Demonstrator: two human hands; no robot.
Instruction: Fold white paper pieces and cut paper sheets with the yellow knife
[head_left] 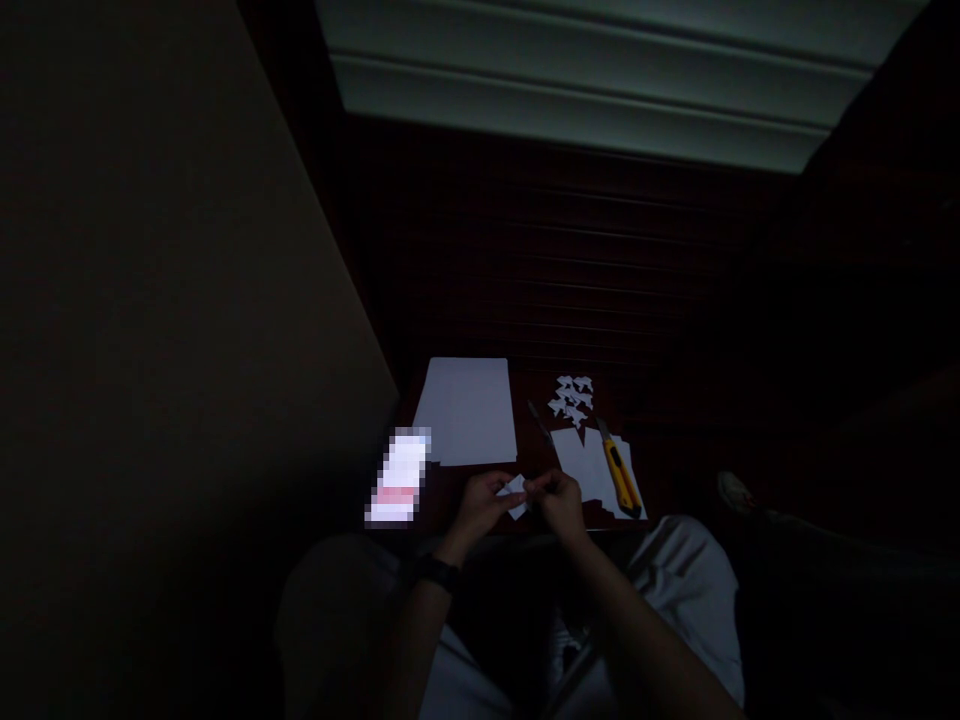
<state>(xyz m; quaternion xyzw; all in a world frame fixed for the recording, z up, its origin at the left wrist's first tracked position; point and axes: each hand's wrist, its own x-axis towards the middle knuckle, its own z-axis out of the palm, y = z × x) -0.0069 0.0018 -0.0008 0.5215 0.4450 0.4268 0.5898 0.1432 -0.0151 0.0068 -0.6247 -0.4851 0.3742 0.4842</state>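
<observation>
The room is dim. My left hand (481, 505) and my right hand (559, 502) meet over the near edge of a small dark table (536, 465). Both pinch a small white piece of paper (516, 492) between them, fingers closed on it. A dark watch sits on my left wrist. Beyond the hands lie a white sheet of paper (469, 410), a pen (540, 423), a second white sheet (589, 465) and a yellow utility knife (621, 472) resting on that sheet.
A heap of small white folded paper pieces (573, 397) lies at the table's far right. A lit phone screen (401, 478) sits at the table's left edge. A wall rises on the left, dark slatted wood behind. My knees are under the table's front.
</observation>
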